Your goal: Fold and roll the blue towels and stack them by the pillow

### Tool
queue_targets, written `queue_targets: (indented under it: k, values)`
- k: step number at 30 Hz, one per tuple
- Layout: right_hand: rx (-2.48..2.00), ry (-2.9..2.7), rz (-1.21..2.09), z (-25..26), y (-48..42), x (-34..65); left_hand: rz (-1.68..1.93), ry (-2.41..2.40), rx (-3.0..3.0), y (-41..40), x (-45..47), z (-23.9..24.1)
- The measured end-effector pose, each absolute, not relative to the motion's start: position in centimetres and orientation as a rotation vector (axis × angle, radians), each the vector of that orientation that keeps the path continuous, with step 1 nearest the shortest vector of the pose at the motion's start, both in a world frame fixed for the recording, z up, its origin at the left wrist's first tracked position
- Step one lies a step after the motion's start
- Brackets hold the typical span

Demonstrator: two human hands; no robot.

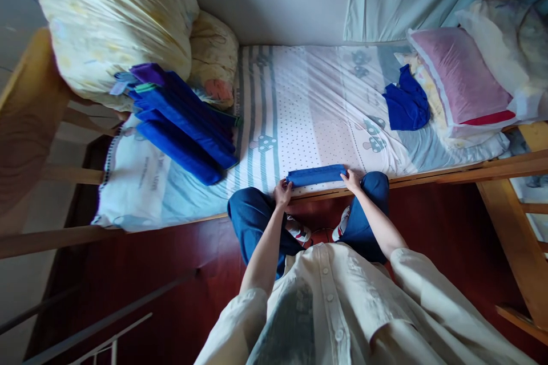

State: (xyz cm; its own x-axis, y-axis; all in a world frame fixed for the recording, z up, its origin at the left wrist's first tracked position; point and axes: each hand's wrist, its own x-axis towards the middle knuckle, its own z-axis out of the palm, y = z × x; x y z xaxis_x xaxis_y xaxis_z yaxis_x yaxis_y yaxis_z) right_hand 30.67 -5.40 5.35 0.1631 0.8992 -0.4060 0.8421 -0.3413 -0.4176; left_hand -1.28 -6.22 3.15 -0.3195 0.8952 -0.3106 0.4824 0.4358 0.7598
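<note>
Your left hand (282, 193) is at the left end of the folded blue cloth (315, 175), its fingers closed narrowly on that end; your right hand (352, 181) is at the opposite end, its fingers likewise pinching the corner; the underside of each grip is hidden from you. The cloth is a long, flat strip lying at the near edge of the bed (295, 102), between your two hands and just in front of your knees; it tilts slightly, its right end a little farther from you than its left.

To your left, a stack of folded blue cloths (184, 125) lies slantwise on the bed, with a purple cloth (148, 73) at its far end; behind the stack sits a large pale yellow bundle (120, 23), and a smaller patterned pillow (214, 60) is tucked just beside it. To your right, well apart from your hands, a crumpled blue cloth (406, 101) lies loose on the sheet; just beyond it is a pink pillow (464, 74) with a white border, a strip of red showing under its near edge.

A pale curtain (385, 0) hangs at the far side, against the wall (278, 0); below the bed's wooden rail (449, 174), the floor (432, 228) is dark red.
</note>
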Motion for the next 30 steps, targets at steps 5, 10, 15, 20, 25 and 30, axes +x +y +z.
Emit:
queue_targets:
  k: [5, 10, 15, 20, 25, 30]
  values:
    - [-2.412, -1.688, 0.946, 5.5, -5.2, 30.3, 0.652, 2.004, 1.168, -6.1, -1.3, 3.3]
    - [-2.531, -1.688, 0.955, 6.0, -5.2, 30.0, 0.595, 2.05, 1.213, -5.9, -1.5, 3.6]
    - [-2.561, -1.728, 0.964, 6.5, -5.2, 29.8, 0.55, 2.083, 1.245, -5.7, -1.5, 3.8]
    - [-2.603, -1.711, 0.974, 6.9, -5.3, 29.5, 0.539, 2.108, 1.265, -5.8, -1.5, 3.9]
    - [-2.605, -1.698, 0.973, 7.0, -5.2, 29.4, 0.526, 2.134, 1.268, -5.9, -1.4, 3.9]
    - [-2.611, -1.688, 0.972, 7.0, -5.2, 29.5, 0.485, 2.15, 1.246, -5.7, -1.5, 3.7]
